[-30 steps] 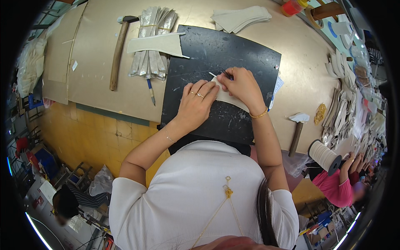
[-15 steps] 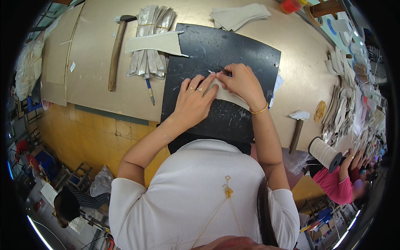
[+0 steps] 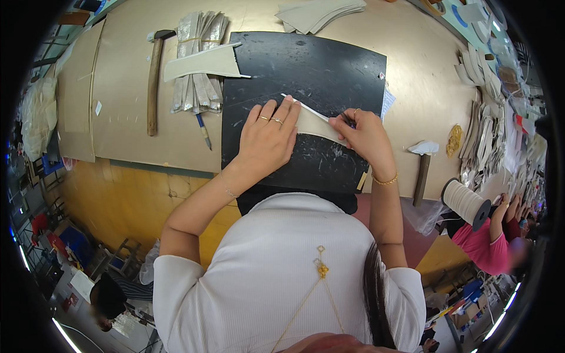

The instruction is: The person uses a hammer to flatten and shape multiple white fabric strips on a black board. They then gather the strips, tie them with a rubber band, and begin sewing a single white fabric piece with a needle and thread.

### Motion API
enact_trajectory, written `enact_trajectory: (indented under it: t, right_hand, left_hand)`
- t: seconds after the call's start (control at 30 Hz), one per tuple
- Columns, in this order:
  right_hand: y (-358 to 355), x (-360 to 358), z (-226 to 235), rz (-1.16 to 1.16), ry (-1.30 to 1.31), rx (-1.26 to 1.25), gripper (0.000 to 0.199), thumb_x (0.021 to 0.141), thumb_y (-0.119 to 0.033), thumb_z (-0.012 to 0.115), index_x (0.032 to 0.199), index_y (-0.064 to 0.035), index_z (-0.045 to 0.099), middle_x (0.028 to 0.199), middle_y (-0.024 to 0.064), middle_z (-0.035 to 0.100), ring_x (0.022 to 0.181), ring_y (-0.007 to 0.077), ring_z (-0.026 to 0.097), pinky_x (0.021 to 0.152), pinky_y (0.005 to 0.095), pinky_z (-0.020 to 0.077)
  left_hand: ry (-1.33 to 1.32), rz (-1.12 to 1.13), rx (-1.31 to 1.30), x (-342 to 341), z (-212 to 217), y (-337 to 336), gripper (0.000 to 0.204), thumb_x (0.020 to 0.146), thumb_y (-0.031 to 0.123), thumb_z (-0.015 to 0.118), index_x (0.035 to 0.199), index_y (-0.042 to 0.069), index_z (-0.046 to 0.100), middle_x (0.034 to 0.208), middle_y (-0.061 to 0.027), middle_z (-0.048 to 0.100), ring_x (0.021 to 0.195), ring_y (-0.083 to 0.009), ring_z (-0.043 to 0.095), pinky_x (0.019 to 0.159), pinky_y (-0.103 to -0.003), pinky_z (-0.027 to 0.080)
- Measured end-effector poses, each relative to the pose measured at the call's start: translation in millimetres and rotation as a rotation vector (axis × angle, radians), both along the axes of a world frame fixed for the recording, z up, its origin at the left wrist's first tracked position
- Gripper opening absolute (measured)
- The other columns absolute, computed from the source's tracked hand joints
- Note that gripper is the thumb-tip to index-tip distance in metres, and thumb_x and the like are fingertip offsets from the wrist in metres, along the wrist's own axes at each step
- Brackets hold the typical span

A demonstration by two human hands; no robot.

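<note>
A curved beige piece of sheet material (image 3: 315,126) lies on a black board (image 3: 306,65), with a narrow white strip (image 3: 311,110) along its upper edge. My left hand (image 3: 266,132) rests flat, fingers stretched, its fingertips at the strip's left end. At the other end, my right hand (image 3: 366,134) is closed, thumb and forefinger at the edge of the piece. A small dark tool (image 3: 348,121) shows in its grip; the kind cannot be made out. Beyond my left hand, a similar beige piece (image 3: 203,63) lies across banded silvery-grey strips (image 3: 197,97).
To the left are a hammer (image 3: 154,88) and a blue-handled pointed tool (image 3: 203,130). More beige pieces (image 3: 321,13) lie at the far edge. On the right are a second hammer (image 3: 421,176), a spool of white cord (image 3: 462,200) and stacked strips (image 3: 479,129). A person in pink (image 3: 482,250) sits beyond.
My right hand has moved right and nearer along the edge, away from my left hand. The white strip between them now shows. My left hand has moved slightly left.
</note>
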State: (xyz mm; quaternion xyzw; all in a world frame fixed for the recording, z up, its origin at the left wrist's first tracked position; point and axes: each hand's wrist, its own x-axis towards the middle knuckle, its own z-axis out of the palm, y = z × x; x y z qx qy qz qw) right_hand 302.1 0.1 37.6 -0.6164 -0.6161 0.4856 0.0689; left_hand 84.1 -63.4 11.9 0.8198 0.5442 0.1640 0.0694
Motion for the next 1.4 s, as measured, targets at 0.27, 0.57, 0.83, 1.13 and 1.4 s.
enact_trajectory:
  t: [0.27,0.57,0.83,1.13,1.4]
  right_hand:
    - [-3.8,0.1,-6.1,0.024,-0.033,0.043,0.036,0.088,-0.029,0.070,0.077,0.0051,0.067,0.061,0.0177,0.063,0.059,0.0320,0.067,0.059,0.0388,0.0491]
    - [-3.1,1.9,-10.6,0.063,-0.060,0.157,0.034,0.086,-0.028,0.072,0.080,0.0056,0.069,0.071,0.0239,0.065,0.067,0.0399,0.066,0.062,0.0417,0.0498]
    - [0.5,1.1,-6.7,0.117,-0.116,0.188,0.034,0.085,-0.028,0.073,0.082,0.0053,0.070,0.076,0.0256,0.066,0.069,0.0409,0.067,0.064,0.0423,0.0520]
    - [1.4,0.9,-8.3,0.140,-0.131,0.228,0.032,0.084,-0.028,0.072,0.083,0.0041,0.072,0.076,0.0233,0.068,0.070,0.0409,0.067,0.065,0.0424,0.0531]
    - [5.8,2.6,-15.2,0.154,-0.127,0.247,0.036,0.082,-0.030,0.073,0.080,0.0058,0.069,0.067,0.0211,0.064,0.063,0.0362,0.066,0.061,0.0399,0.0499]
  left_hand:
    - [0.032,0.006,-0.012,3.3,0.8,0.3,0.052,0.084,0.016,0.065,0.134,0.001,0.056,0.130,-0.0132,0.059,0.111,-0.0283,0.053,0.097,-0.042,0.040]
    - [0.110,-0.039,-0.036,5.0,3.1,-0.6,0.054,0.085,0.019,0.066,0.137,0.010,0.057,0.133,-0.0187,0.057,0.112,-0.0326,0.054,0.097,-0.044,0.041]
    - [0.104,-0.047,-0.041,9.3,4.0,-4.6,0.053,0.086,0.027,0.066,0.138,0.027,0.058,0.137,-0.0248,0.052,0.113,-0.0378,0.052,0.097,-0.046,0.040]
    - [0.106,-0.057,-0.069,14.2,2.0,-6.8,0.056,0.084,0.034,0.068,0.138,0.029,0.057,0.138,-0.0313,0.047,0.116,-0.0457,0.049,0.098,-0.050,0.039]
    - [0.115,-0.040,-0.078,18.0,3.1,-7.3,0.055,0.083,0.034,0.068,0.136,0.031,0.058,0.137,-0.0314,0.048,0.118,-0.0458,0.047,0.099,-0.052,0.038]
